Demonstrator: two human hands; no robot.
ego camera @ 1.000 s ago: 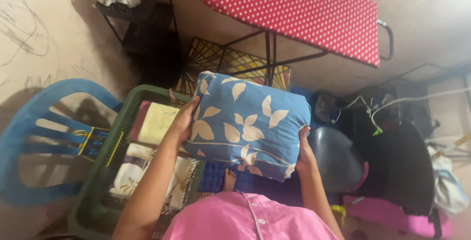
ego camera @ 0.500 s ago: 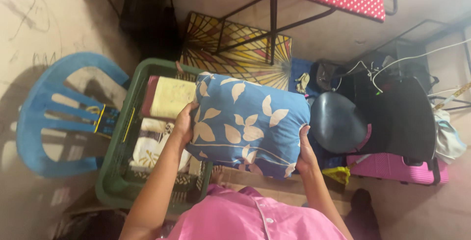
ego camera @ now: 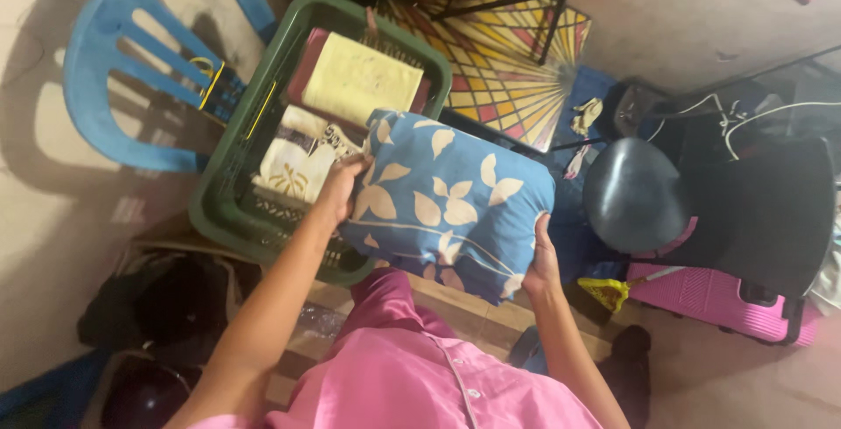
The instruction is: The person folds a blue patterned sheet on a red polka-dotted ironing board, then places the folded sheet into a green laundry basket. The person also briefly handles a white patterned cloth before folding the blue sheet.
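Your left hand and right hand grip blue leaf-print folded cloth bundle over green plastic basket. Yellow folded cloth inside; blue plastic chair beside; dark round helmet close right.

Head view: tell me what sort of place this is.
Probably a room in a home: a green laundry basket of folded cloth, a blue plastic chair, a patterned floor mat.

Pink buttoned shirt, bare forearms
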